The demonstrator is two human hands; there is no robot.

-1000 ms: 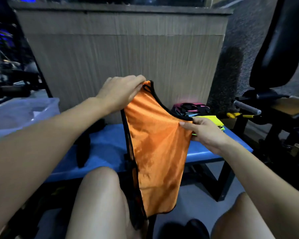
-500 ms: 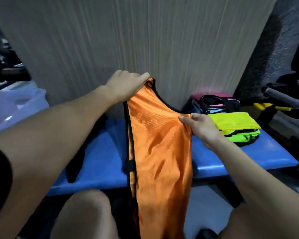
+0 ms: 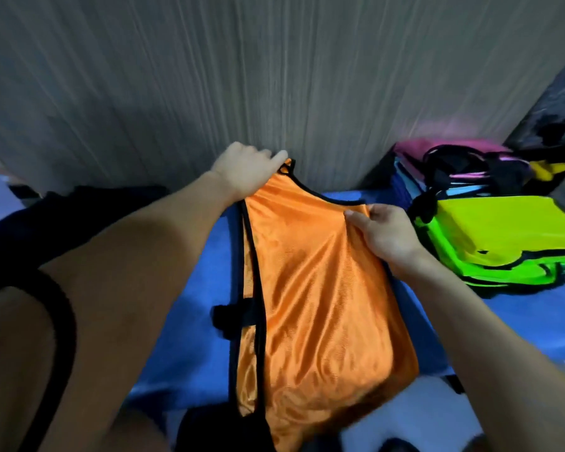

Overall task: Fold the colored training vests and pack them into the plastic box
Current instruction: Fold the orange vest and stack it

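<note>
An orange training vest point(image 3: 317, 295) with black trim, folded lengthwise, lies along the blue bench point(image 3: 196, 324), its lower end hanging over the near edge. My left hand point(image 3: 245, 171) grips its shoulder strap at the far end by the wall. My right hand point(image 3: 385, 236) pinches the vest's right edge near the neckline. To the right, folded yellow and green vests point(image 3: 503, 236) are stacked on the bench. The plastic box is out of sight.
Behind the stack lies a heap of pink, blue and black-trimmed vests point(image 3: 454, 168). A grey wood-grain panel point(image 3: 274, 76) stands right behind the bench. A dark cloth point(image 3: 62, 216) lies at the bench's left end. The floor shows below the near edge.
The vest has come down from hanging in the air onto the bench. Both hands kept their hold and moved forward and lower. The camera tilted down and closer.
</note>
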